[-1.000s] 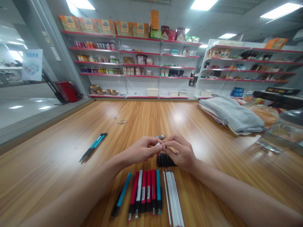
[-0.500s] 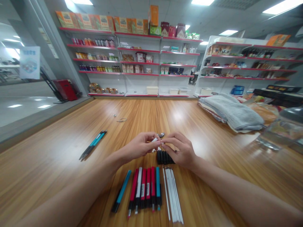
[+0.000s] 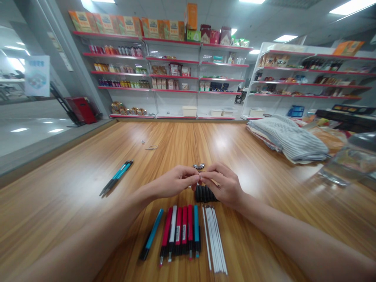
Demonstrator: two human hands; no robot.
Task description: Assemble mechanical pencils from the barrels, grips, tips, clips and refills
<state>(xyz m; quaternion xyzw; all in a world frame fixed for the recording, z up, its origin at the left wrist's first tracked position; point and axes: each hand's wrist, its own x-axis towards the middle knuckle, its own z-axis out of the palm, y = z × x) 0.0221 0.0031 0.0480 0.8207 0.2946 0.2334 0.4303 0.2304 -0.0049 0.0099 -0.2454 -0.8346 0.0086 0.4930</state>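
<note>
My left hand (image 3: 180, 181) and my right hand (image 3: 225, 183) meet above the table, thumbs and fingers pinched together at the tips. Whatever lies between them is too small and covered to name. Just beyond the fingertips are small silvery metal parts (image 3: 199, 166). Under my right hand sits a row of black grip pieces (image 3: 202, 194), partly covered. Nearer to me lie pink pen barrels (image 3: 178, 231), a white barrel (image 3: 172, 229) and a blue barrel (image 3: 196, 227). Thin white refills (image 3: 216, 243) are lined up to their right. A separate blue-and-black pen body (image 3: 151, 235) slants at the left.
Two blue-and-black pens (image 3: 116, 178) lie at the left of the wooden table (image 3: 73, 188). Farther back is a small ring-like loop (image 3: 151, 147). Folded striped cloth (image 3: 290, 137) and a clear container (image 3: 349, 160) stand at the right. Stocked shelves (image 3: 173, 78) rise behind.
The small white piece seen between my fingers earlier is now covered by them. The fingertips have closed together, and more of the metal parts shows. The laid-out pen parts stay put.
</note>
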